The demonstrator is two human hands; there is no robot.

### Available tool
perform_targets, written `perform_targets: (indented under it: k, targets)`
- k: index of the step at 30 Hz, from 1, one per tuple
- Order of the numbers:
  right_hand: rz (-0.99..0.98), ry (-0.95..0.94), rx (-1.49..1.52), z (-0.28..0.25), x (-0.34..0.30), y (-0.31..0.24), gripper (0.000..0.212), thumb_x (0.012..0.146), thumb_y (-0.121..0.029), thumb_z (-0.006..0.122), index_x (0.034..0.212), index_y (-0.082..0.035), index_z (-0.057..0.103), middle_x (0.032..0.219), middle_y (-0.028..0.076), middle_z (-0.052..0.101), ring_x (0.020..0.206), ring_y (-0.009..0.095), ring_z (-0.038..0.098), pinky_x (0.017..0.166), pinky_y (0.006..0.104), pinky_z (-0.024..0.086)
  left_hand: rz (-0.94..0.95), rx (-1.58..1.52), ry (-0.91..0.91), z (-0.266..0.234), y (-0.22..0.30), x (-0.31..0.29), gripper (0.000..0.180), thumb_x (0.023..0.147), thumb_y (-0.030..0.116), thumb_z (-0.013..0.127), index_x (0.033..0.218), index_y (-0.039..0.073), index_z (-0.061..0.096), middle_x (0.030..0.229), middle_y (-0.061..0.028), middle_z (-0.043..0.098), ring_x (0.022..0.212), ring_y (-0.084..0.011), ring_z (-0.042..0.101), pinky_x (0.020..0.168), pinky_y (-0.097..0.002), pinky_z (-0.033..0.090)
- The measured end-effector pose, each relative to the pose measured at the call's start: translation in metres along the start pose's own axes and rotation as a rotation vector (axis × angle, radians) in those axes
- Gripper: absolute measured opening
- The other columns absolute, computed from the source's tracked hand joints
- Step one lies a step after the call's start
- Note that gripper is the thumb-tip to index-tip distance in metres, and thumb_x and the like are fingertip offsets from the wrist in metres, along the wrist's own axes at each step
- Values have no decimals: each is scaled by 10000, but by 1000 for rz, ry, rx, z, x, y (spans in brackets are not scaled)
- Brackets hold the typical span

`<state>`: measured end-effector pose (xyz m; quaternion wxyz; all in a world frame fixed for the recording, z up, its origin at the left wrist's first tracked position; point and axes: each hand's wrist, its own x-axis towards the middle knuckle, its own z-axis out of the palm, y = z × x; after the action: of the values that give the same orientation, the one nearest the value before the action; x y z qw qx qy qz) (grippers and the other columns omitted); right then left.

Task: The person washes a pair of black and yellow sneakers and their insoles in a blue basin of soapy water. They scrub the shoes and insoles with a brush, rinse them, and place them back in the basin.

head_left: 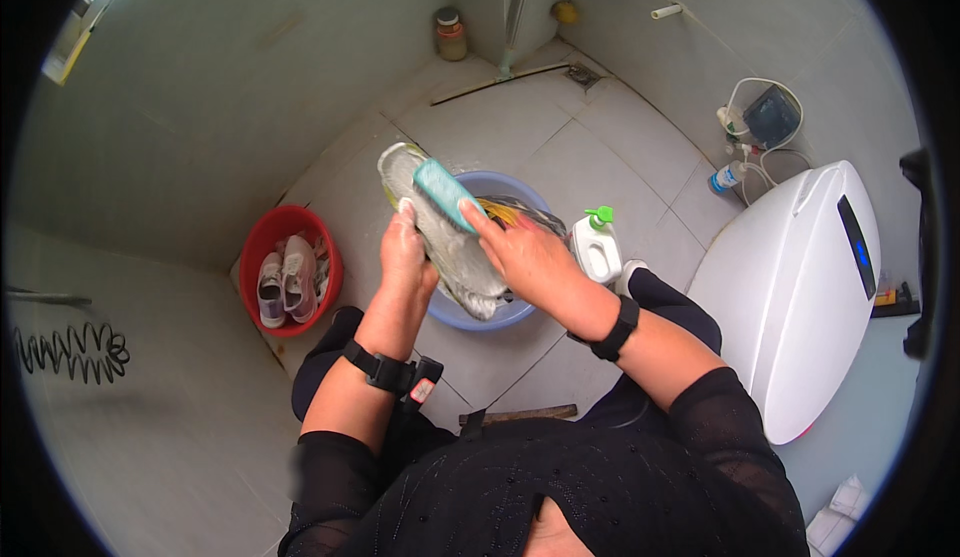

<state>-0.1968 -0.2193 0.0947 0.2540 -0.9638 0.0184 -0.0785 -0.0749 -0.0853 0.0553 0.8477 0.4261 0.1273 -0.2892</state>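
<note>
A soapy shoe [455,262], its pale sole turned up, is tilted above a blue basin [470,323]. My left hand [404,254] grips its left edge, the thumb lying on the sole. In my right hand [525,252] is a teal scrubbing brush [446,193], pressed against the sole near its upper end. The brush covers part of the sole. Behind my right hand, something dark with yellow [497,213] lies in the basin, mostly hidden. Just right of the basin stands a white bottle with a green pump [597,247].
On the left, a red basin [276,330] holds white shoes [299,275]. A large white toilet [800,297] takes up the right side. Along the far wall are a jar [451,37] and a floor drain [583,76]. A coiled black hose [75,349] hangs at the left wall.
</note>
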Motion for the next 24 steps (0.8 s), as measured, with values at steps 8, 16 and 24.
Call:
perform_targets:
  k: [8, 16, 24]
  targets:
    - [2, 277, 545, 6, 18, 18, 577, 910, -241, 595, 1438, -159, 378, 943, 132, 676, 795, 305, 658, 736, 368, 514, -43, -160, -118, 10, 26, -6, 453, 995, 353, 459, 1297, 16, 466, 1213, -171, 583, 1078, -339, 594, 961, -492, 477]
    - [420, 44, 937, 3, 18, 24, 486, 829, -322, 732, 1115, 16, 530, 745, 25, 585, 613, 123, 574, 591, 277, 494, -129, -181, -205, 5, 32, -3, 476, 933, 349, 575, 1277, 28, 500, 1176, -150, 618, 1058, -318, 610, 974, -484, 469]
    - [530, -15, 1373, 22, 20, 10, 368, 877, -236, 671, 1087, 3, 485, 762, 17, 535, 411, 44, 402, 343, 215, 300, -87, -81, -292, 9, 23, -25, 493, 937, 380, 558, 1285, 36, 494, 1192, -134, 610, 1083, -295, 600, 967, -437, 478]
